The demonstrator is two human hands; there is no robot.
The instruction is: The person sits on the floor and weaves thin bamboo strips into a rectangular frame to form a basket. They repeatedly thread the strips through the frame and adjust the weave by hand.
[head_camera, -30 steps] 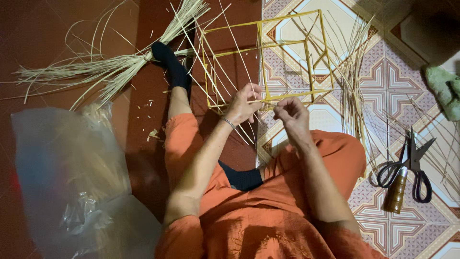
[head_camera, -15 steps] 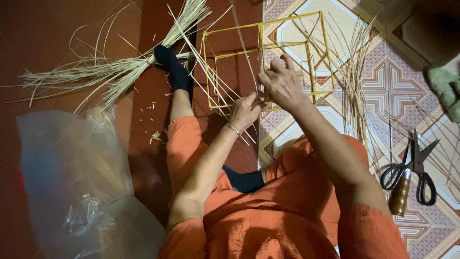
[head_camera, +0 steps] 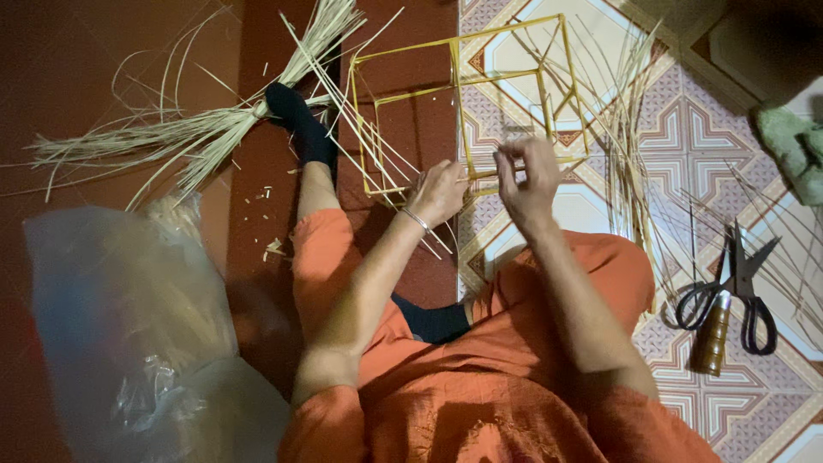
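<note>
**A:** What do I have in front of me right now?

**B:** I'm looking straight down at my lap. My left hand point(head_camera: 439, 193) and my right hand point(head_camera: 527, 182) are both up at the near edge of the yellow stick frame point(head_camera: 463, 94), a box-like lattice of thin strips lying on the floor just past my knees.

**A:** Are the hands gripping anything?

**B:** The left hand is curled around the frame's near rail, fingers closed on it. The right hand is pinching with its fingertips point(head_camera: 514, 154) at the same rail, just beside the left; it seems to hold a thin strip there, though the strip is too fine for me to be sure.

**A:** And the frame itself?

**B:** It straddles the line where the dark red floor point(head_camera: 103, 77) meets the patterned tiles point(head_camera: 686, 120). My leg in the black sock point(head_camera: 300, 129) stretches out along its left side.

**A:** What else is around?

**B:** A tied bundle of pale straw point(head_camera: 171, 141) fans out at the upper left, touching the sock's toe. Loose strips point(head_camera: 634, 154) lie scattered to the right of the frame. Further right, black-handled scissors point(head_camera: 737, 291) rest on the tiles, with a wooden-handled tool point(head_camera: 711, 339) lying against them. A clear plastic bag point(head_camera: 129, 326) sits by my left side, and a green cloth point(head_camera: 793, 146) is at the right edge.
</note>
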